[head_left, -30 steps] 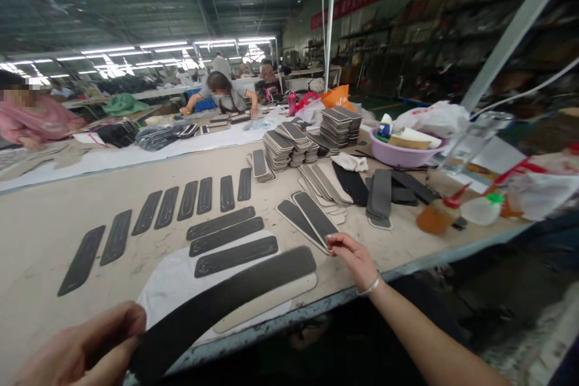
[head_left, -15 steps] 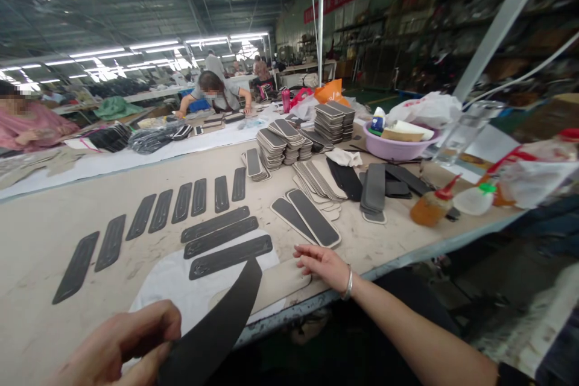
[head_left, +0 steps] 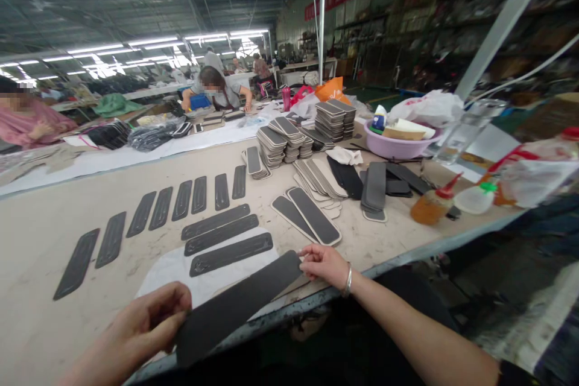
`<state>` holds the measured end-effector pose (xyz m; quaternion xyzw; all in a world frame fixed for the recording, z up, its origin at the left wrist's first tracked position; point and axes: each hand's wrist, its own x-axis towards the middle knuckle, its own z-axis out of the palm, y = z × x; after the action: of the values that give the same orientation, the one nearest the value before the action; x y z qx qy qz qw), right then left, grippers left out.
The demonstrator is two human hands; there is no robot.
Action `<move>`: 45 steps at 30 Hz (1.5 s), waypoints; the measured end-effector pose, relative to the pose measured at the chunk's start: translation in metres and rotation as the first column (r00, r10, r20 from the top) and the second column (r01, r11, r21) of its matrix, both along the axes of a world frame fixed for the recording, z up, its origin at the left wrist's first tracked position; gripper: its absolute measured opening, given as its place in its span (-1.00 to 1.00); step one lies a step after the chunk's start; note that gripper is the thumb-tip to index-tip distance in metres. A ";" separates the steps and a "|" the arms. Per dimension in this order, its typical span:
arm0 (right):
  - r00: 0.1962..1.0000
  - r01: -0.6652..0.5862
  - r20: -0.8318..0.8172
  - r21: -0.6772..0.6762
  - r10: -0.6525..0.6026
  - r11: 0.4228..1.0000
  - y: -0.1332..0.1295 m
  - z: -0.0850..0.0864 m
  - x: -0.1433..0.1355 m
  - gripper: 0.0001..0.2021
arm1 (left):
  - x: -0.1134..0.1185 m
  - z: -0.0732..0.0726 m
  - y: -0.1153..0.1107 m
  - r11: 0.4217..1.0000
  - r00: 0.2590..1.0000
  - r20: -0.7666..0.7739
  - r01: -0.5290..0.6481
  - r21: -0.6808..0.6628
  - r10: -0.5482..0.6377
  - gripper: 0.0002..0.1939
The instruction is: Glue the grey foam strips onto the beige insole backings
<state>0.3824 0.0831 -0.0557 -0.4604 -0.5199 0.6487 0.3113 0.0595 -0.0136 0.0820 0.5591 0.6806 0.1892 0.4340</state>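
Observation:
A long dark grey strip (head_left: 239, 301) with rounded corners is held up over the table's front edge. My left hand (head_left: 149, 325) pinches its left end between thumb and fingers. At its far right corner, the fingertips of my right hand (head_left: 323, 266) close on the strip. Behind it, a dark strip with glossy marks (head_left: 230, 253) lies on a white sheet (head_left: 158, 274), and two similar strips lie just beyond. Several shorter glossy strips (head_left: 140, 215) form a row to the left. Beige-edged grey pieces (head_left: 315, 215) lie beyond my right hand.
Stacks of edged pieces (head_left: 274, 142) stand at the back beside a purple basin (head_left: 400, 145). An orange bottle with a red tip (head_left: 429, 206) and a green-capped bottle (head_left: 474, 199) are at the right. People work at the far tables.
The held strip has swung up and straightened towards the right. My right hand, open before, has closed on its far corner. My left hand has moved slightly right and up.

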 end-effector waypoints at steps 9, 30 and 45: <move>0.932 0.027 0.357 0.114 -0.067 0.993 0.000 -0.004 0.000 -0.84 | -0.017 -0.094 0.028 0.997 0.992 0.102 -0.074 0.009 0.073 -0.71; 0.768 -0.206 0.635 0.125 0.081 0.971 0.005 -0.007 0.002 -0.87 | -0.024 -0.120 0.014 0.995 0.986 0.133 -0.097 0.001 0.096 -0.67; 0.785 -0.157 0.620 0.164 0.022 0.974 0.003 -0.007 0.001 -0.89 | -0.017 -0.123 0.018 0.990 0.986 -0.087 -0.140 0.019 0.142 -0.69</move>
<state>0.3834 0.0865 -0.0627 -0.5858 -0.6786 0.4202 0.1404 0.0427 0.0040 -0.0410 0.5202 0.7356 0.1991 0.3855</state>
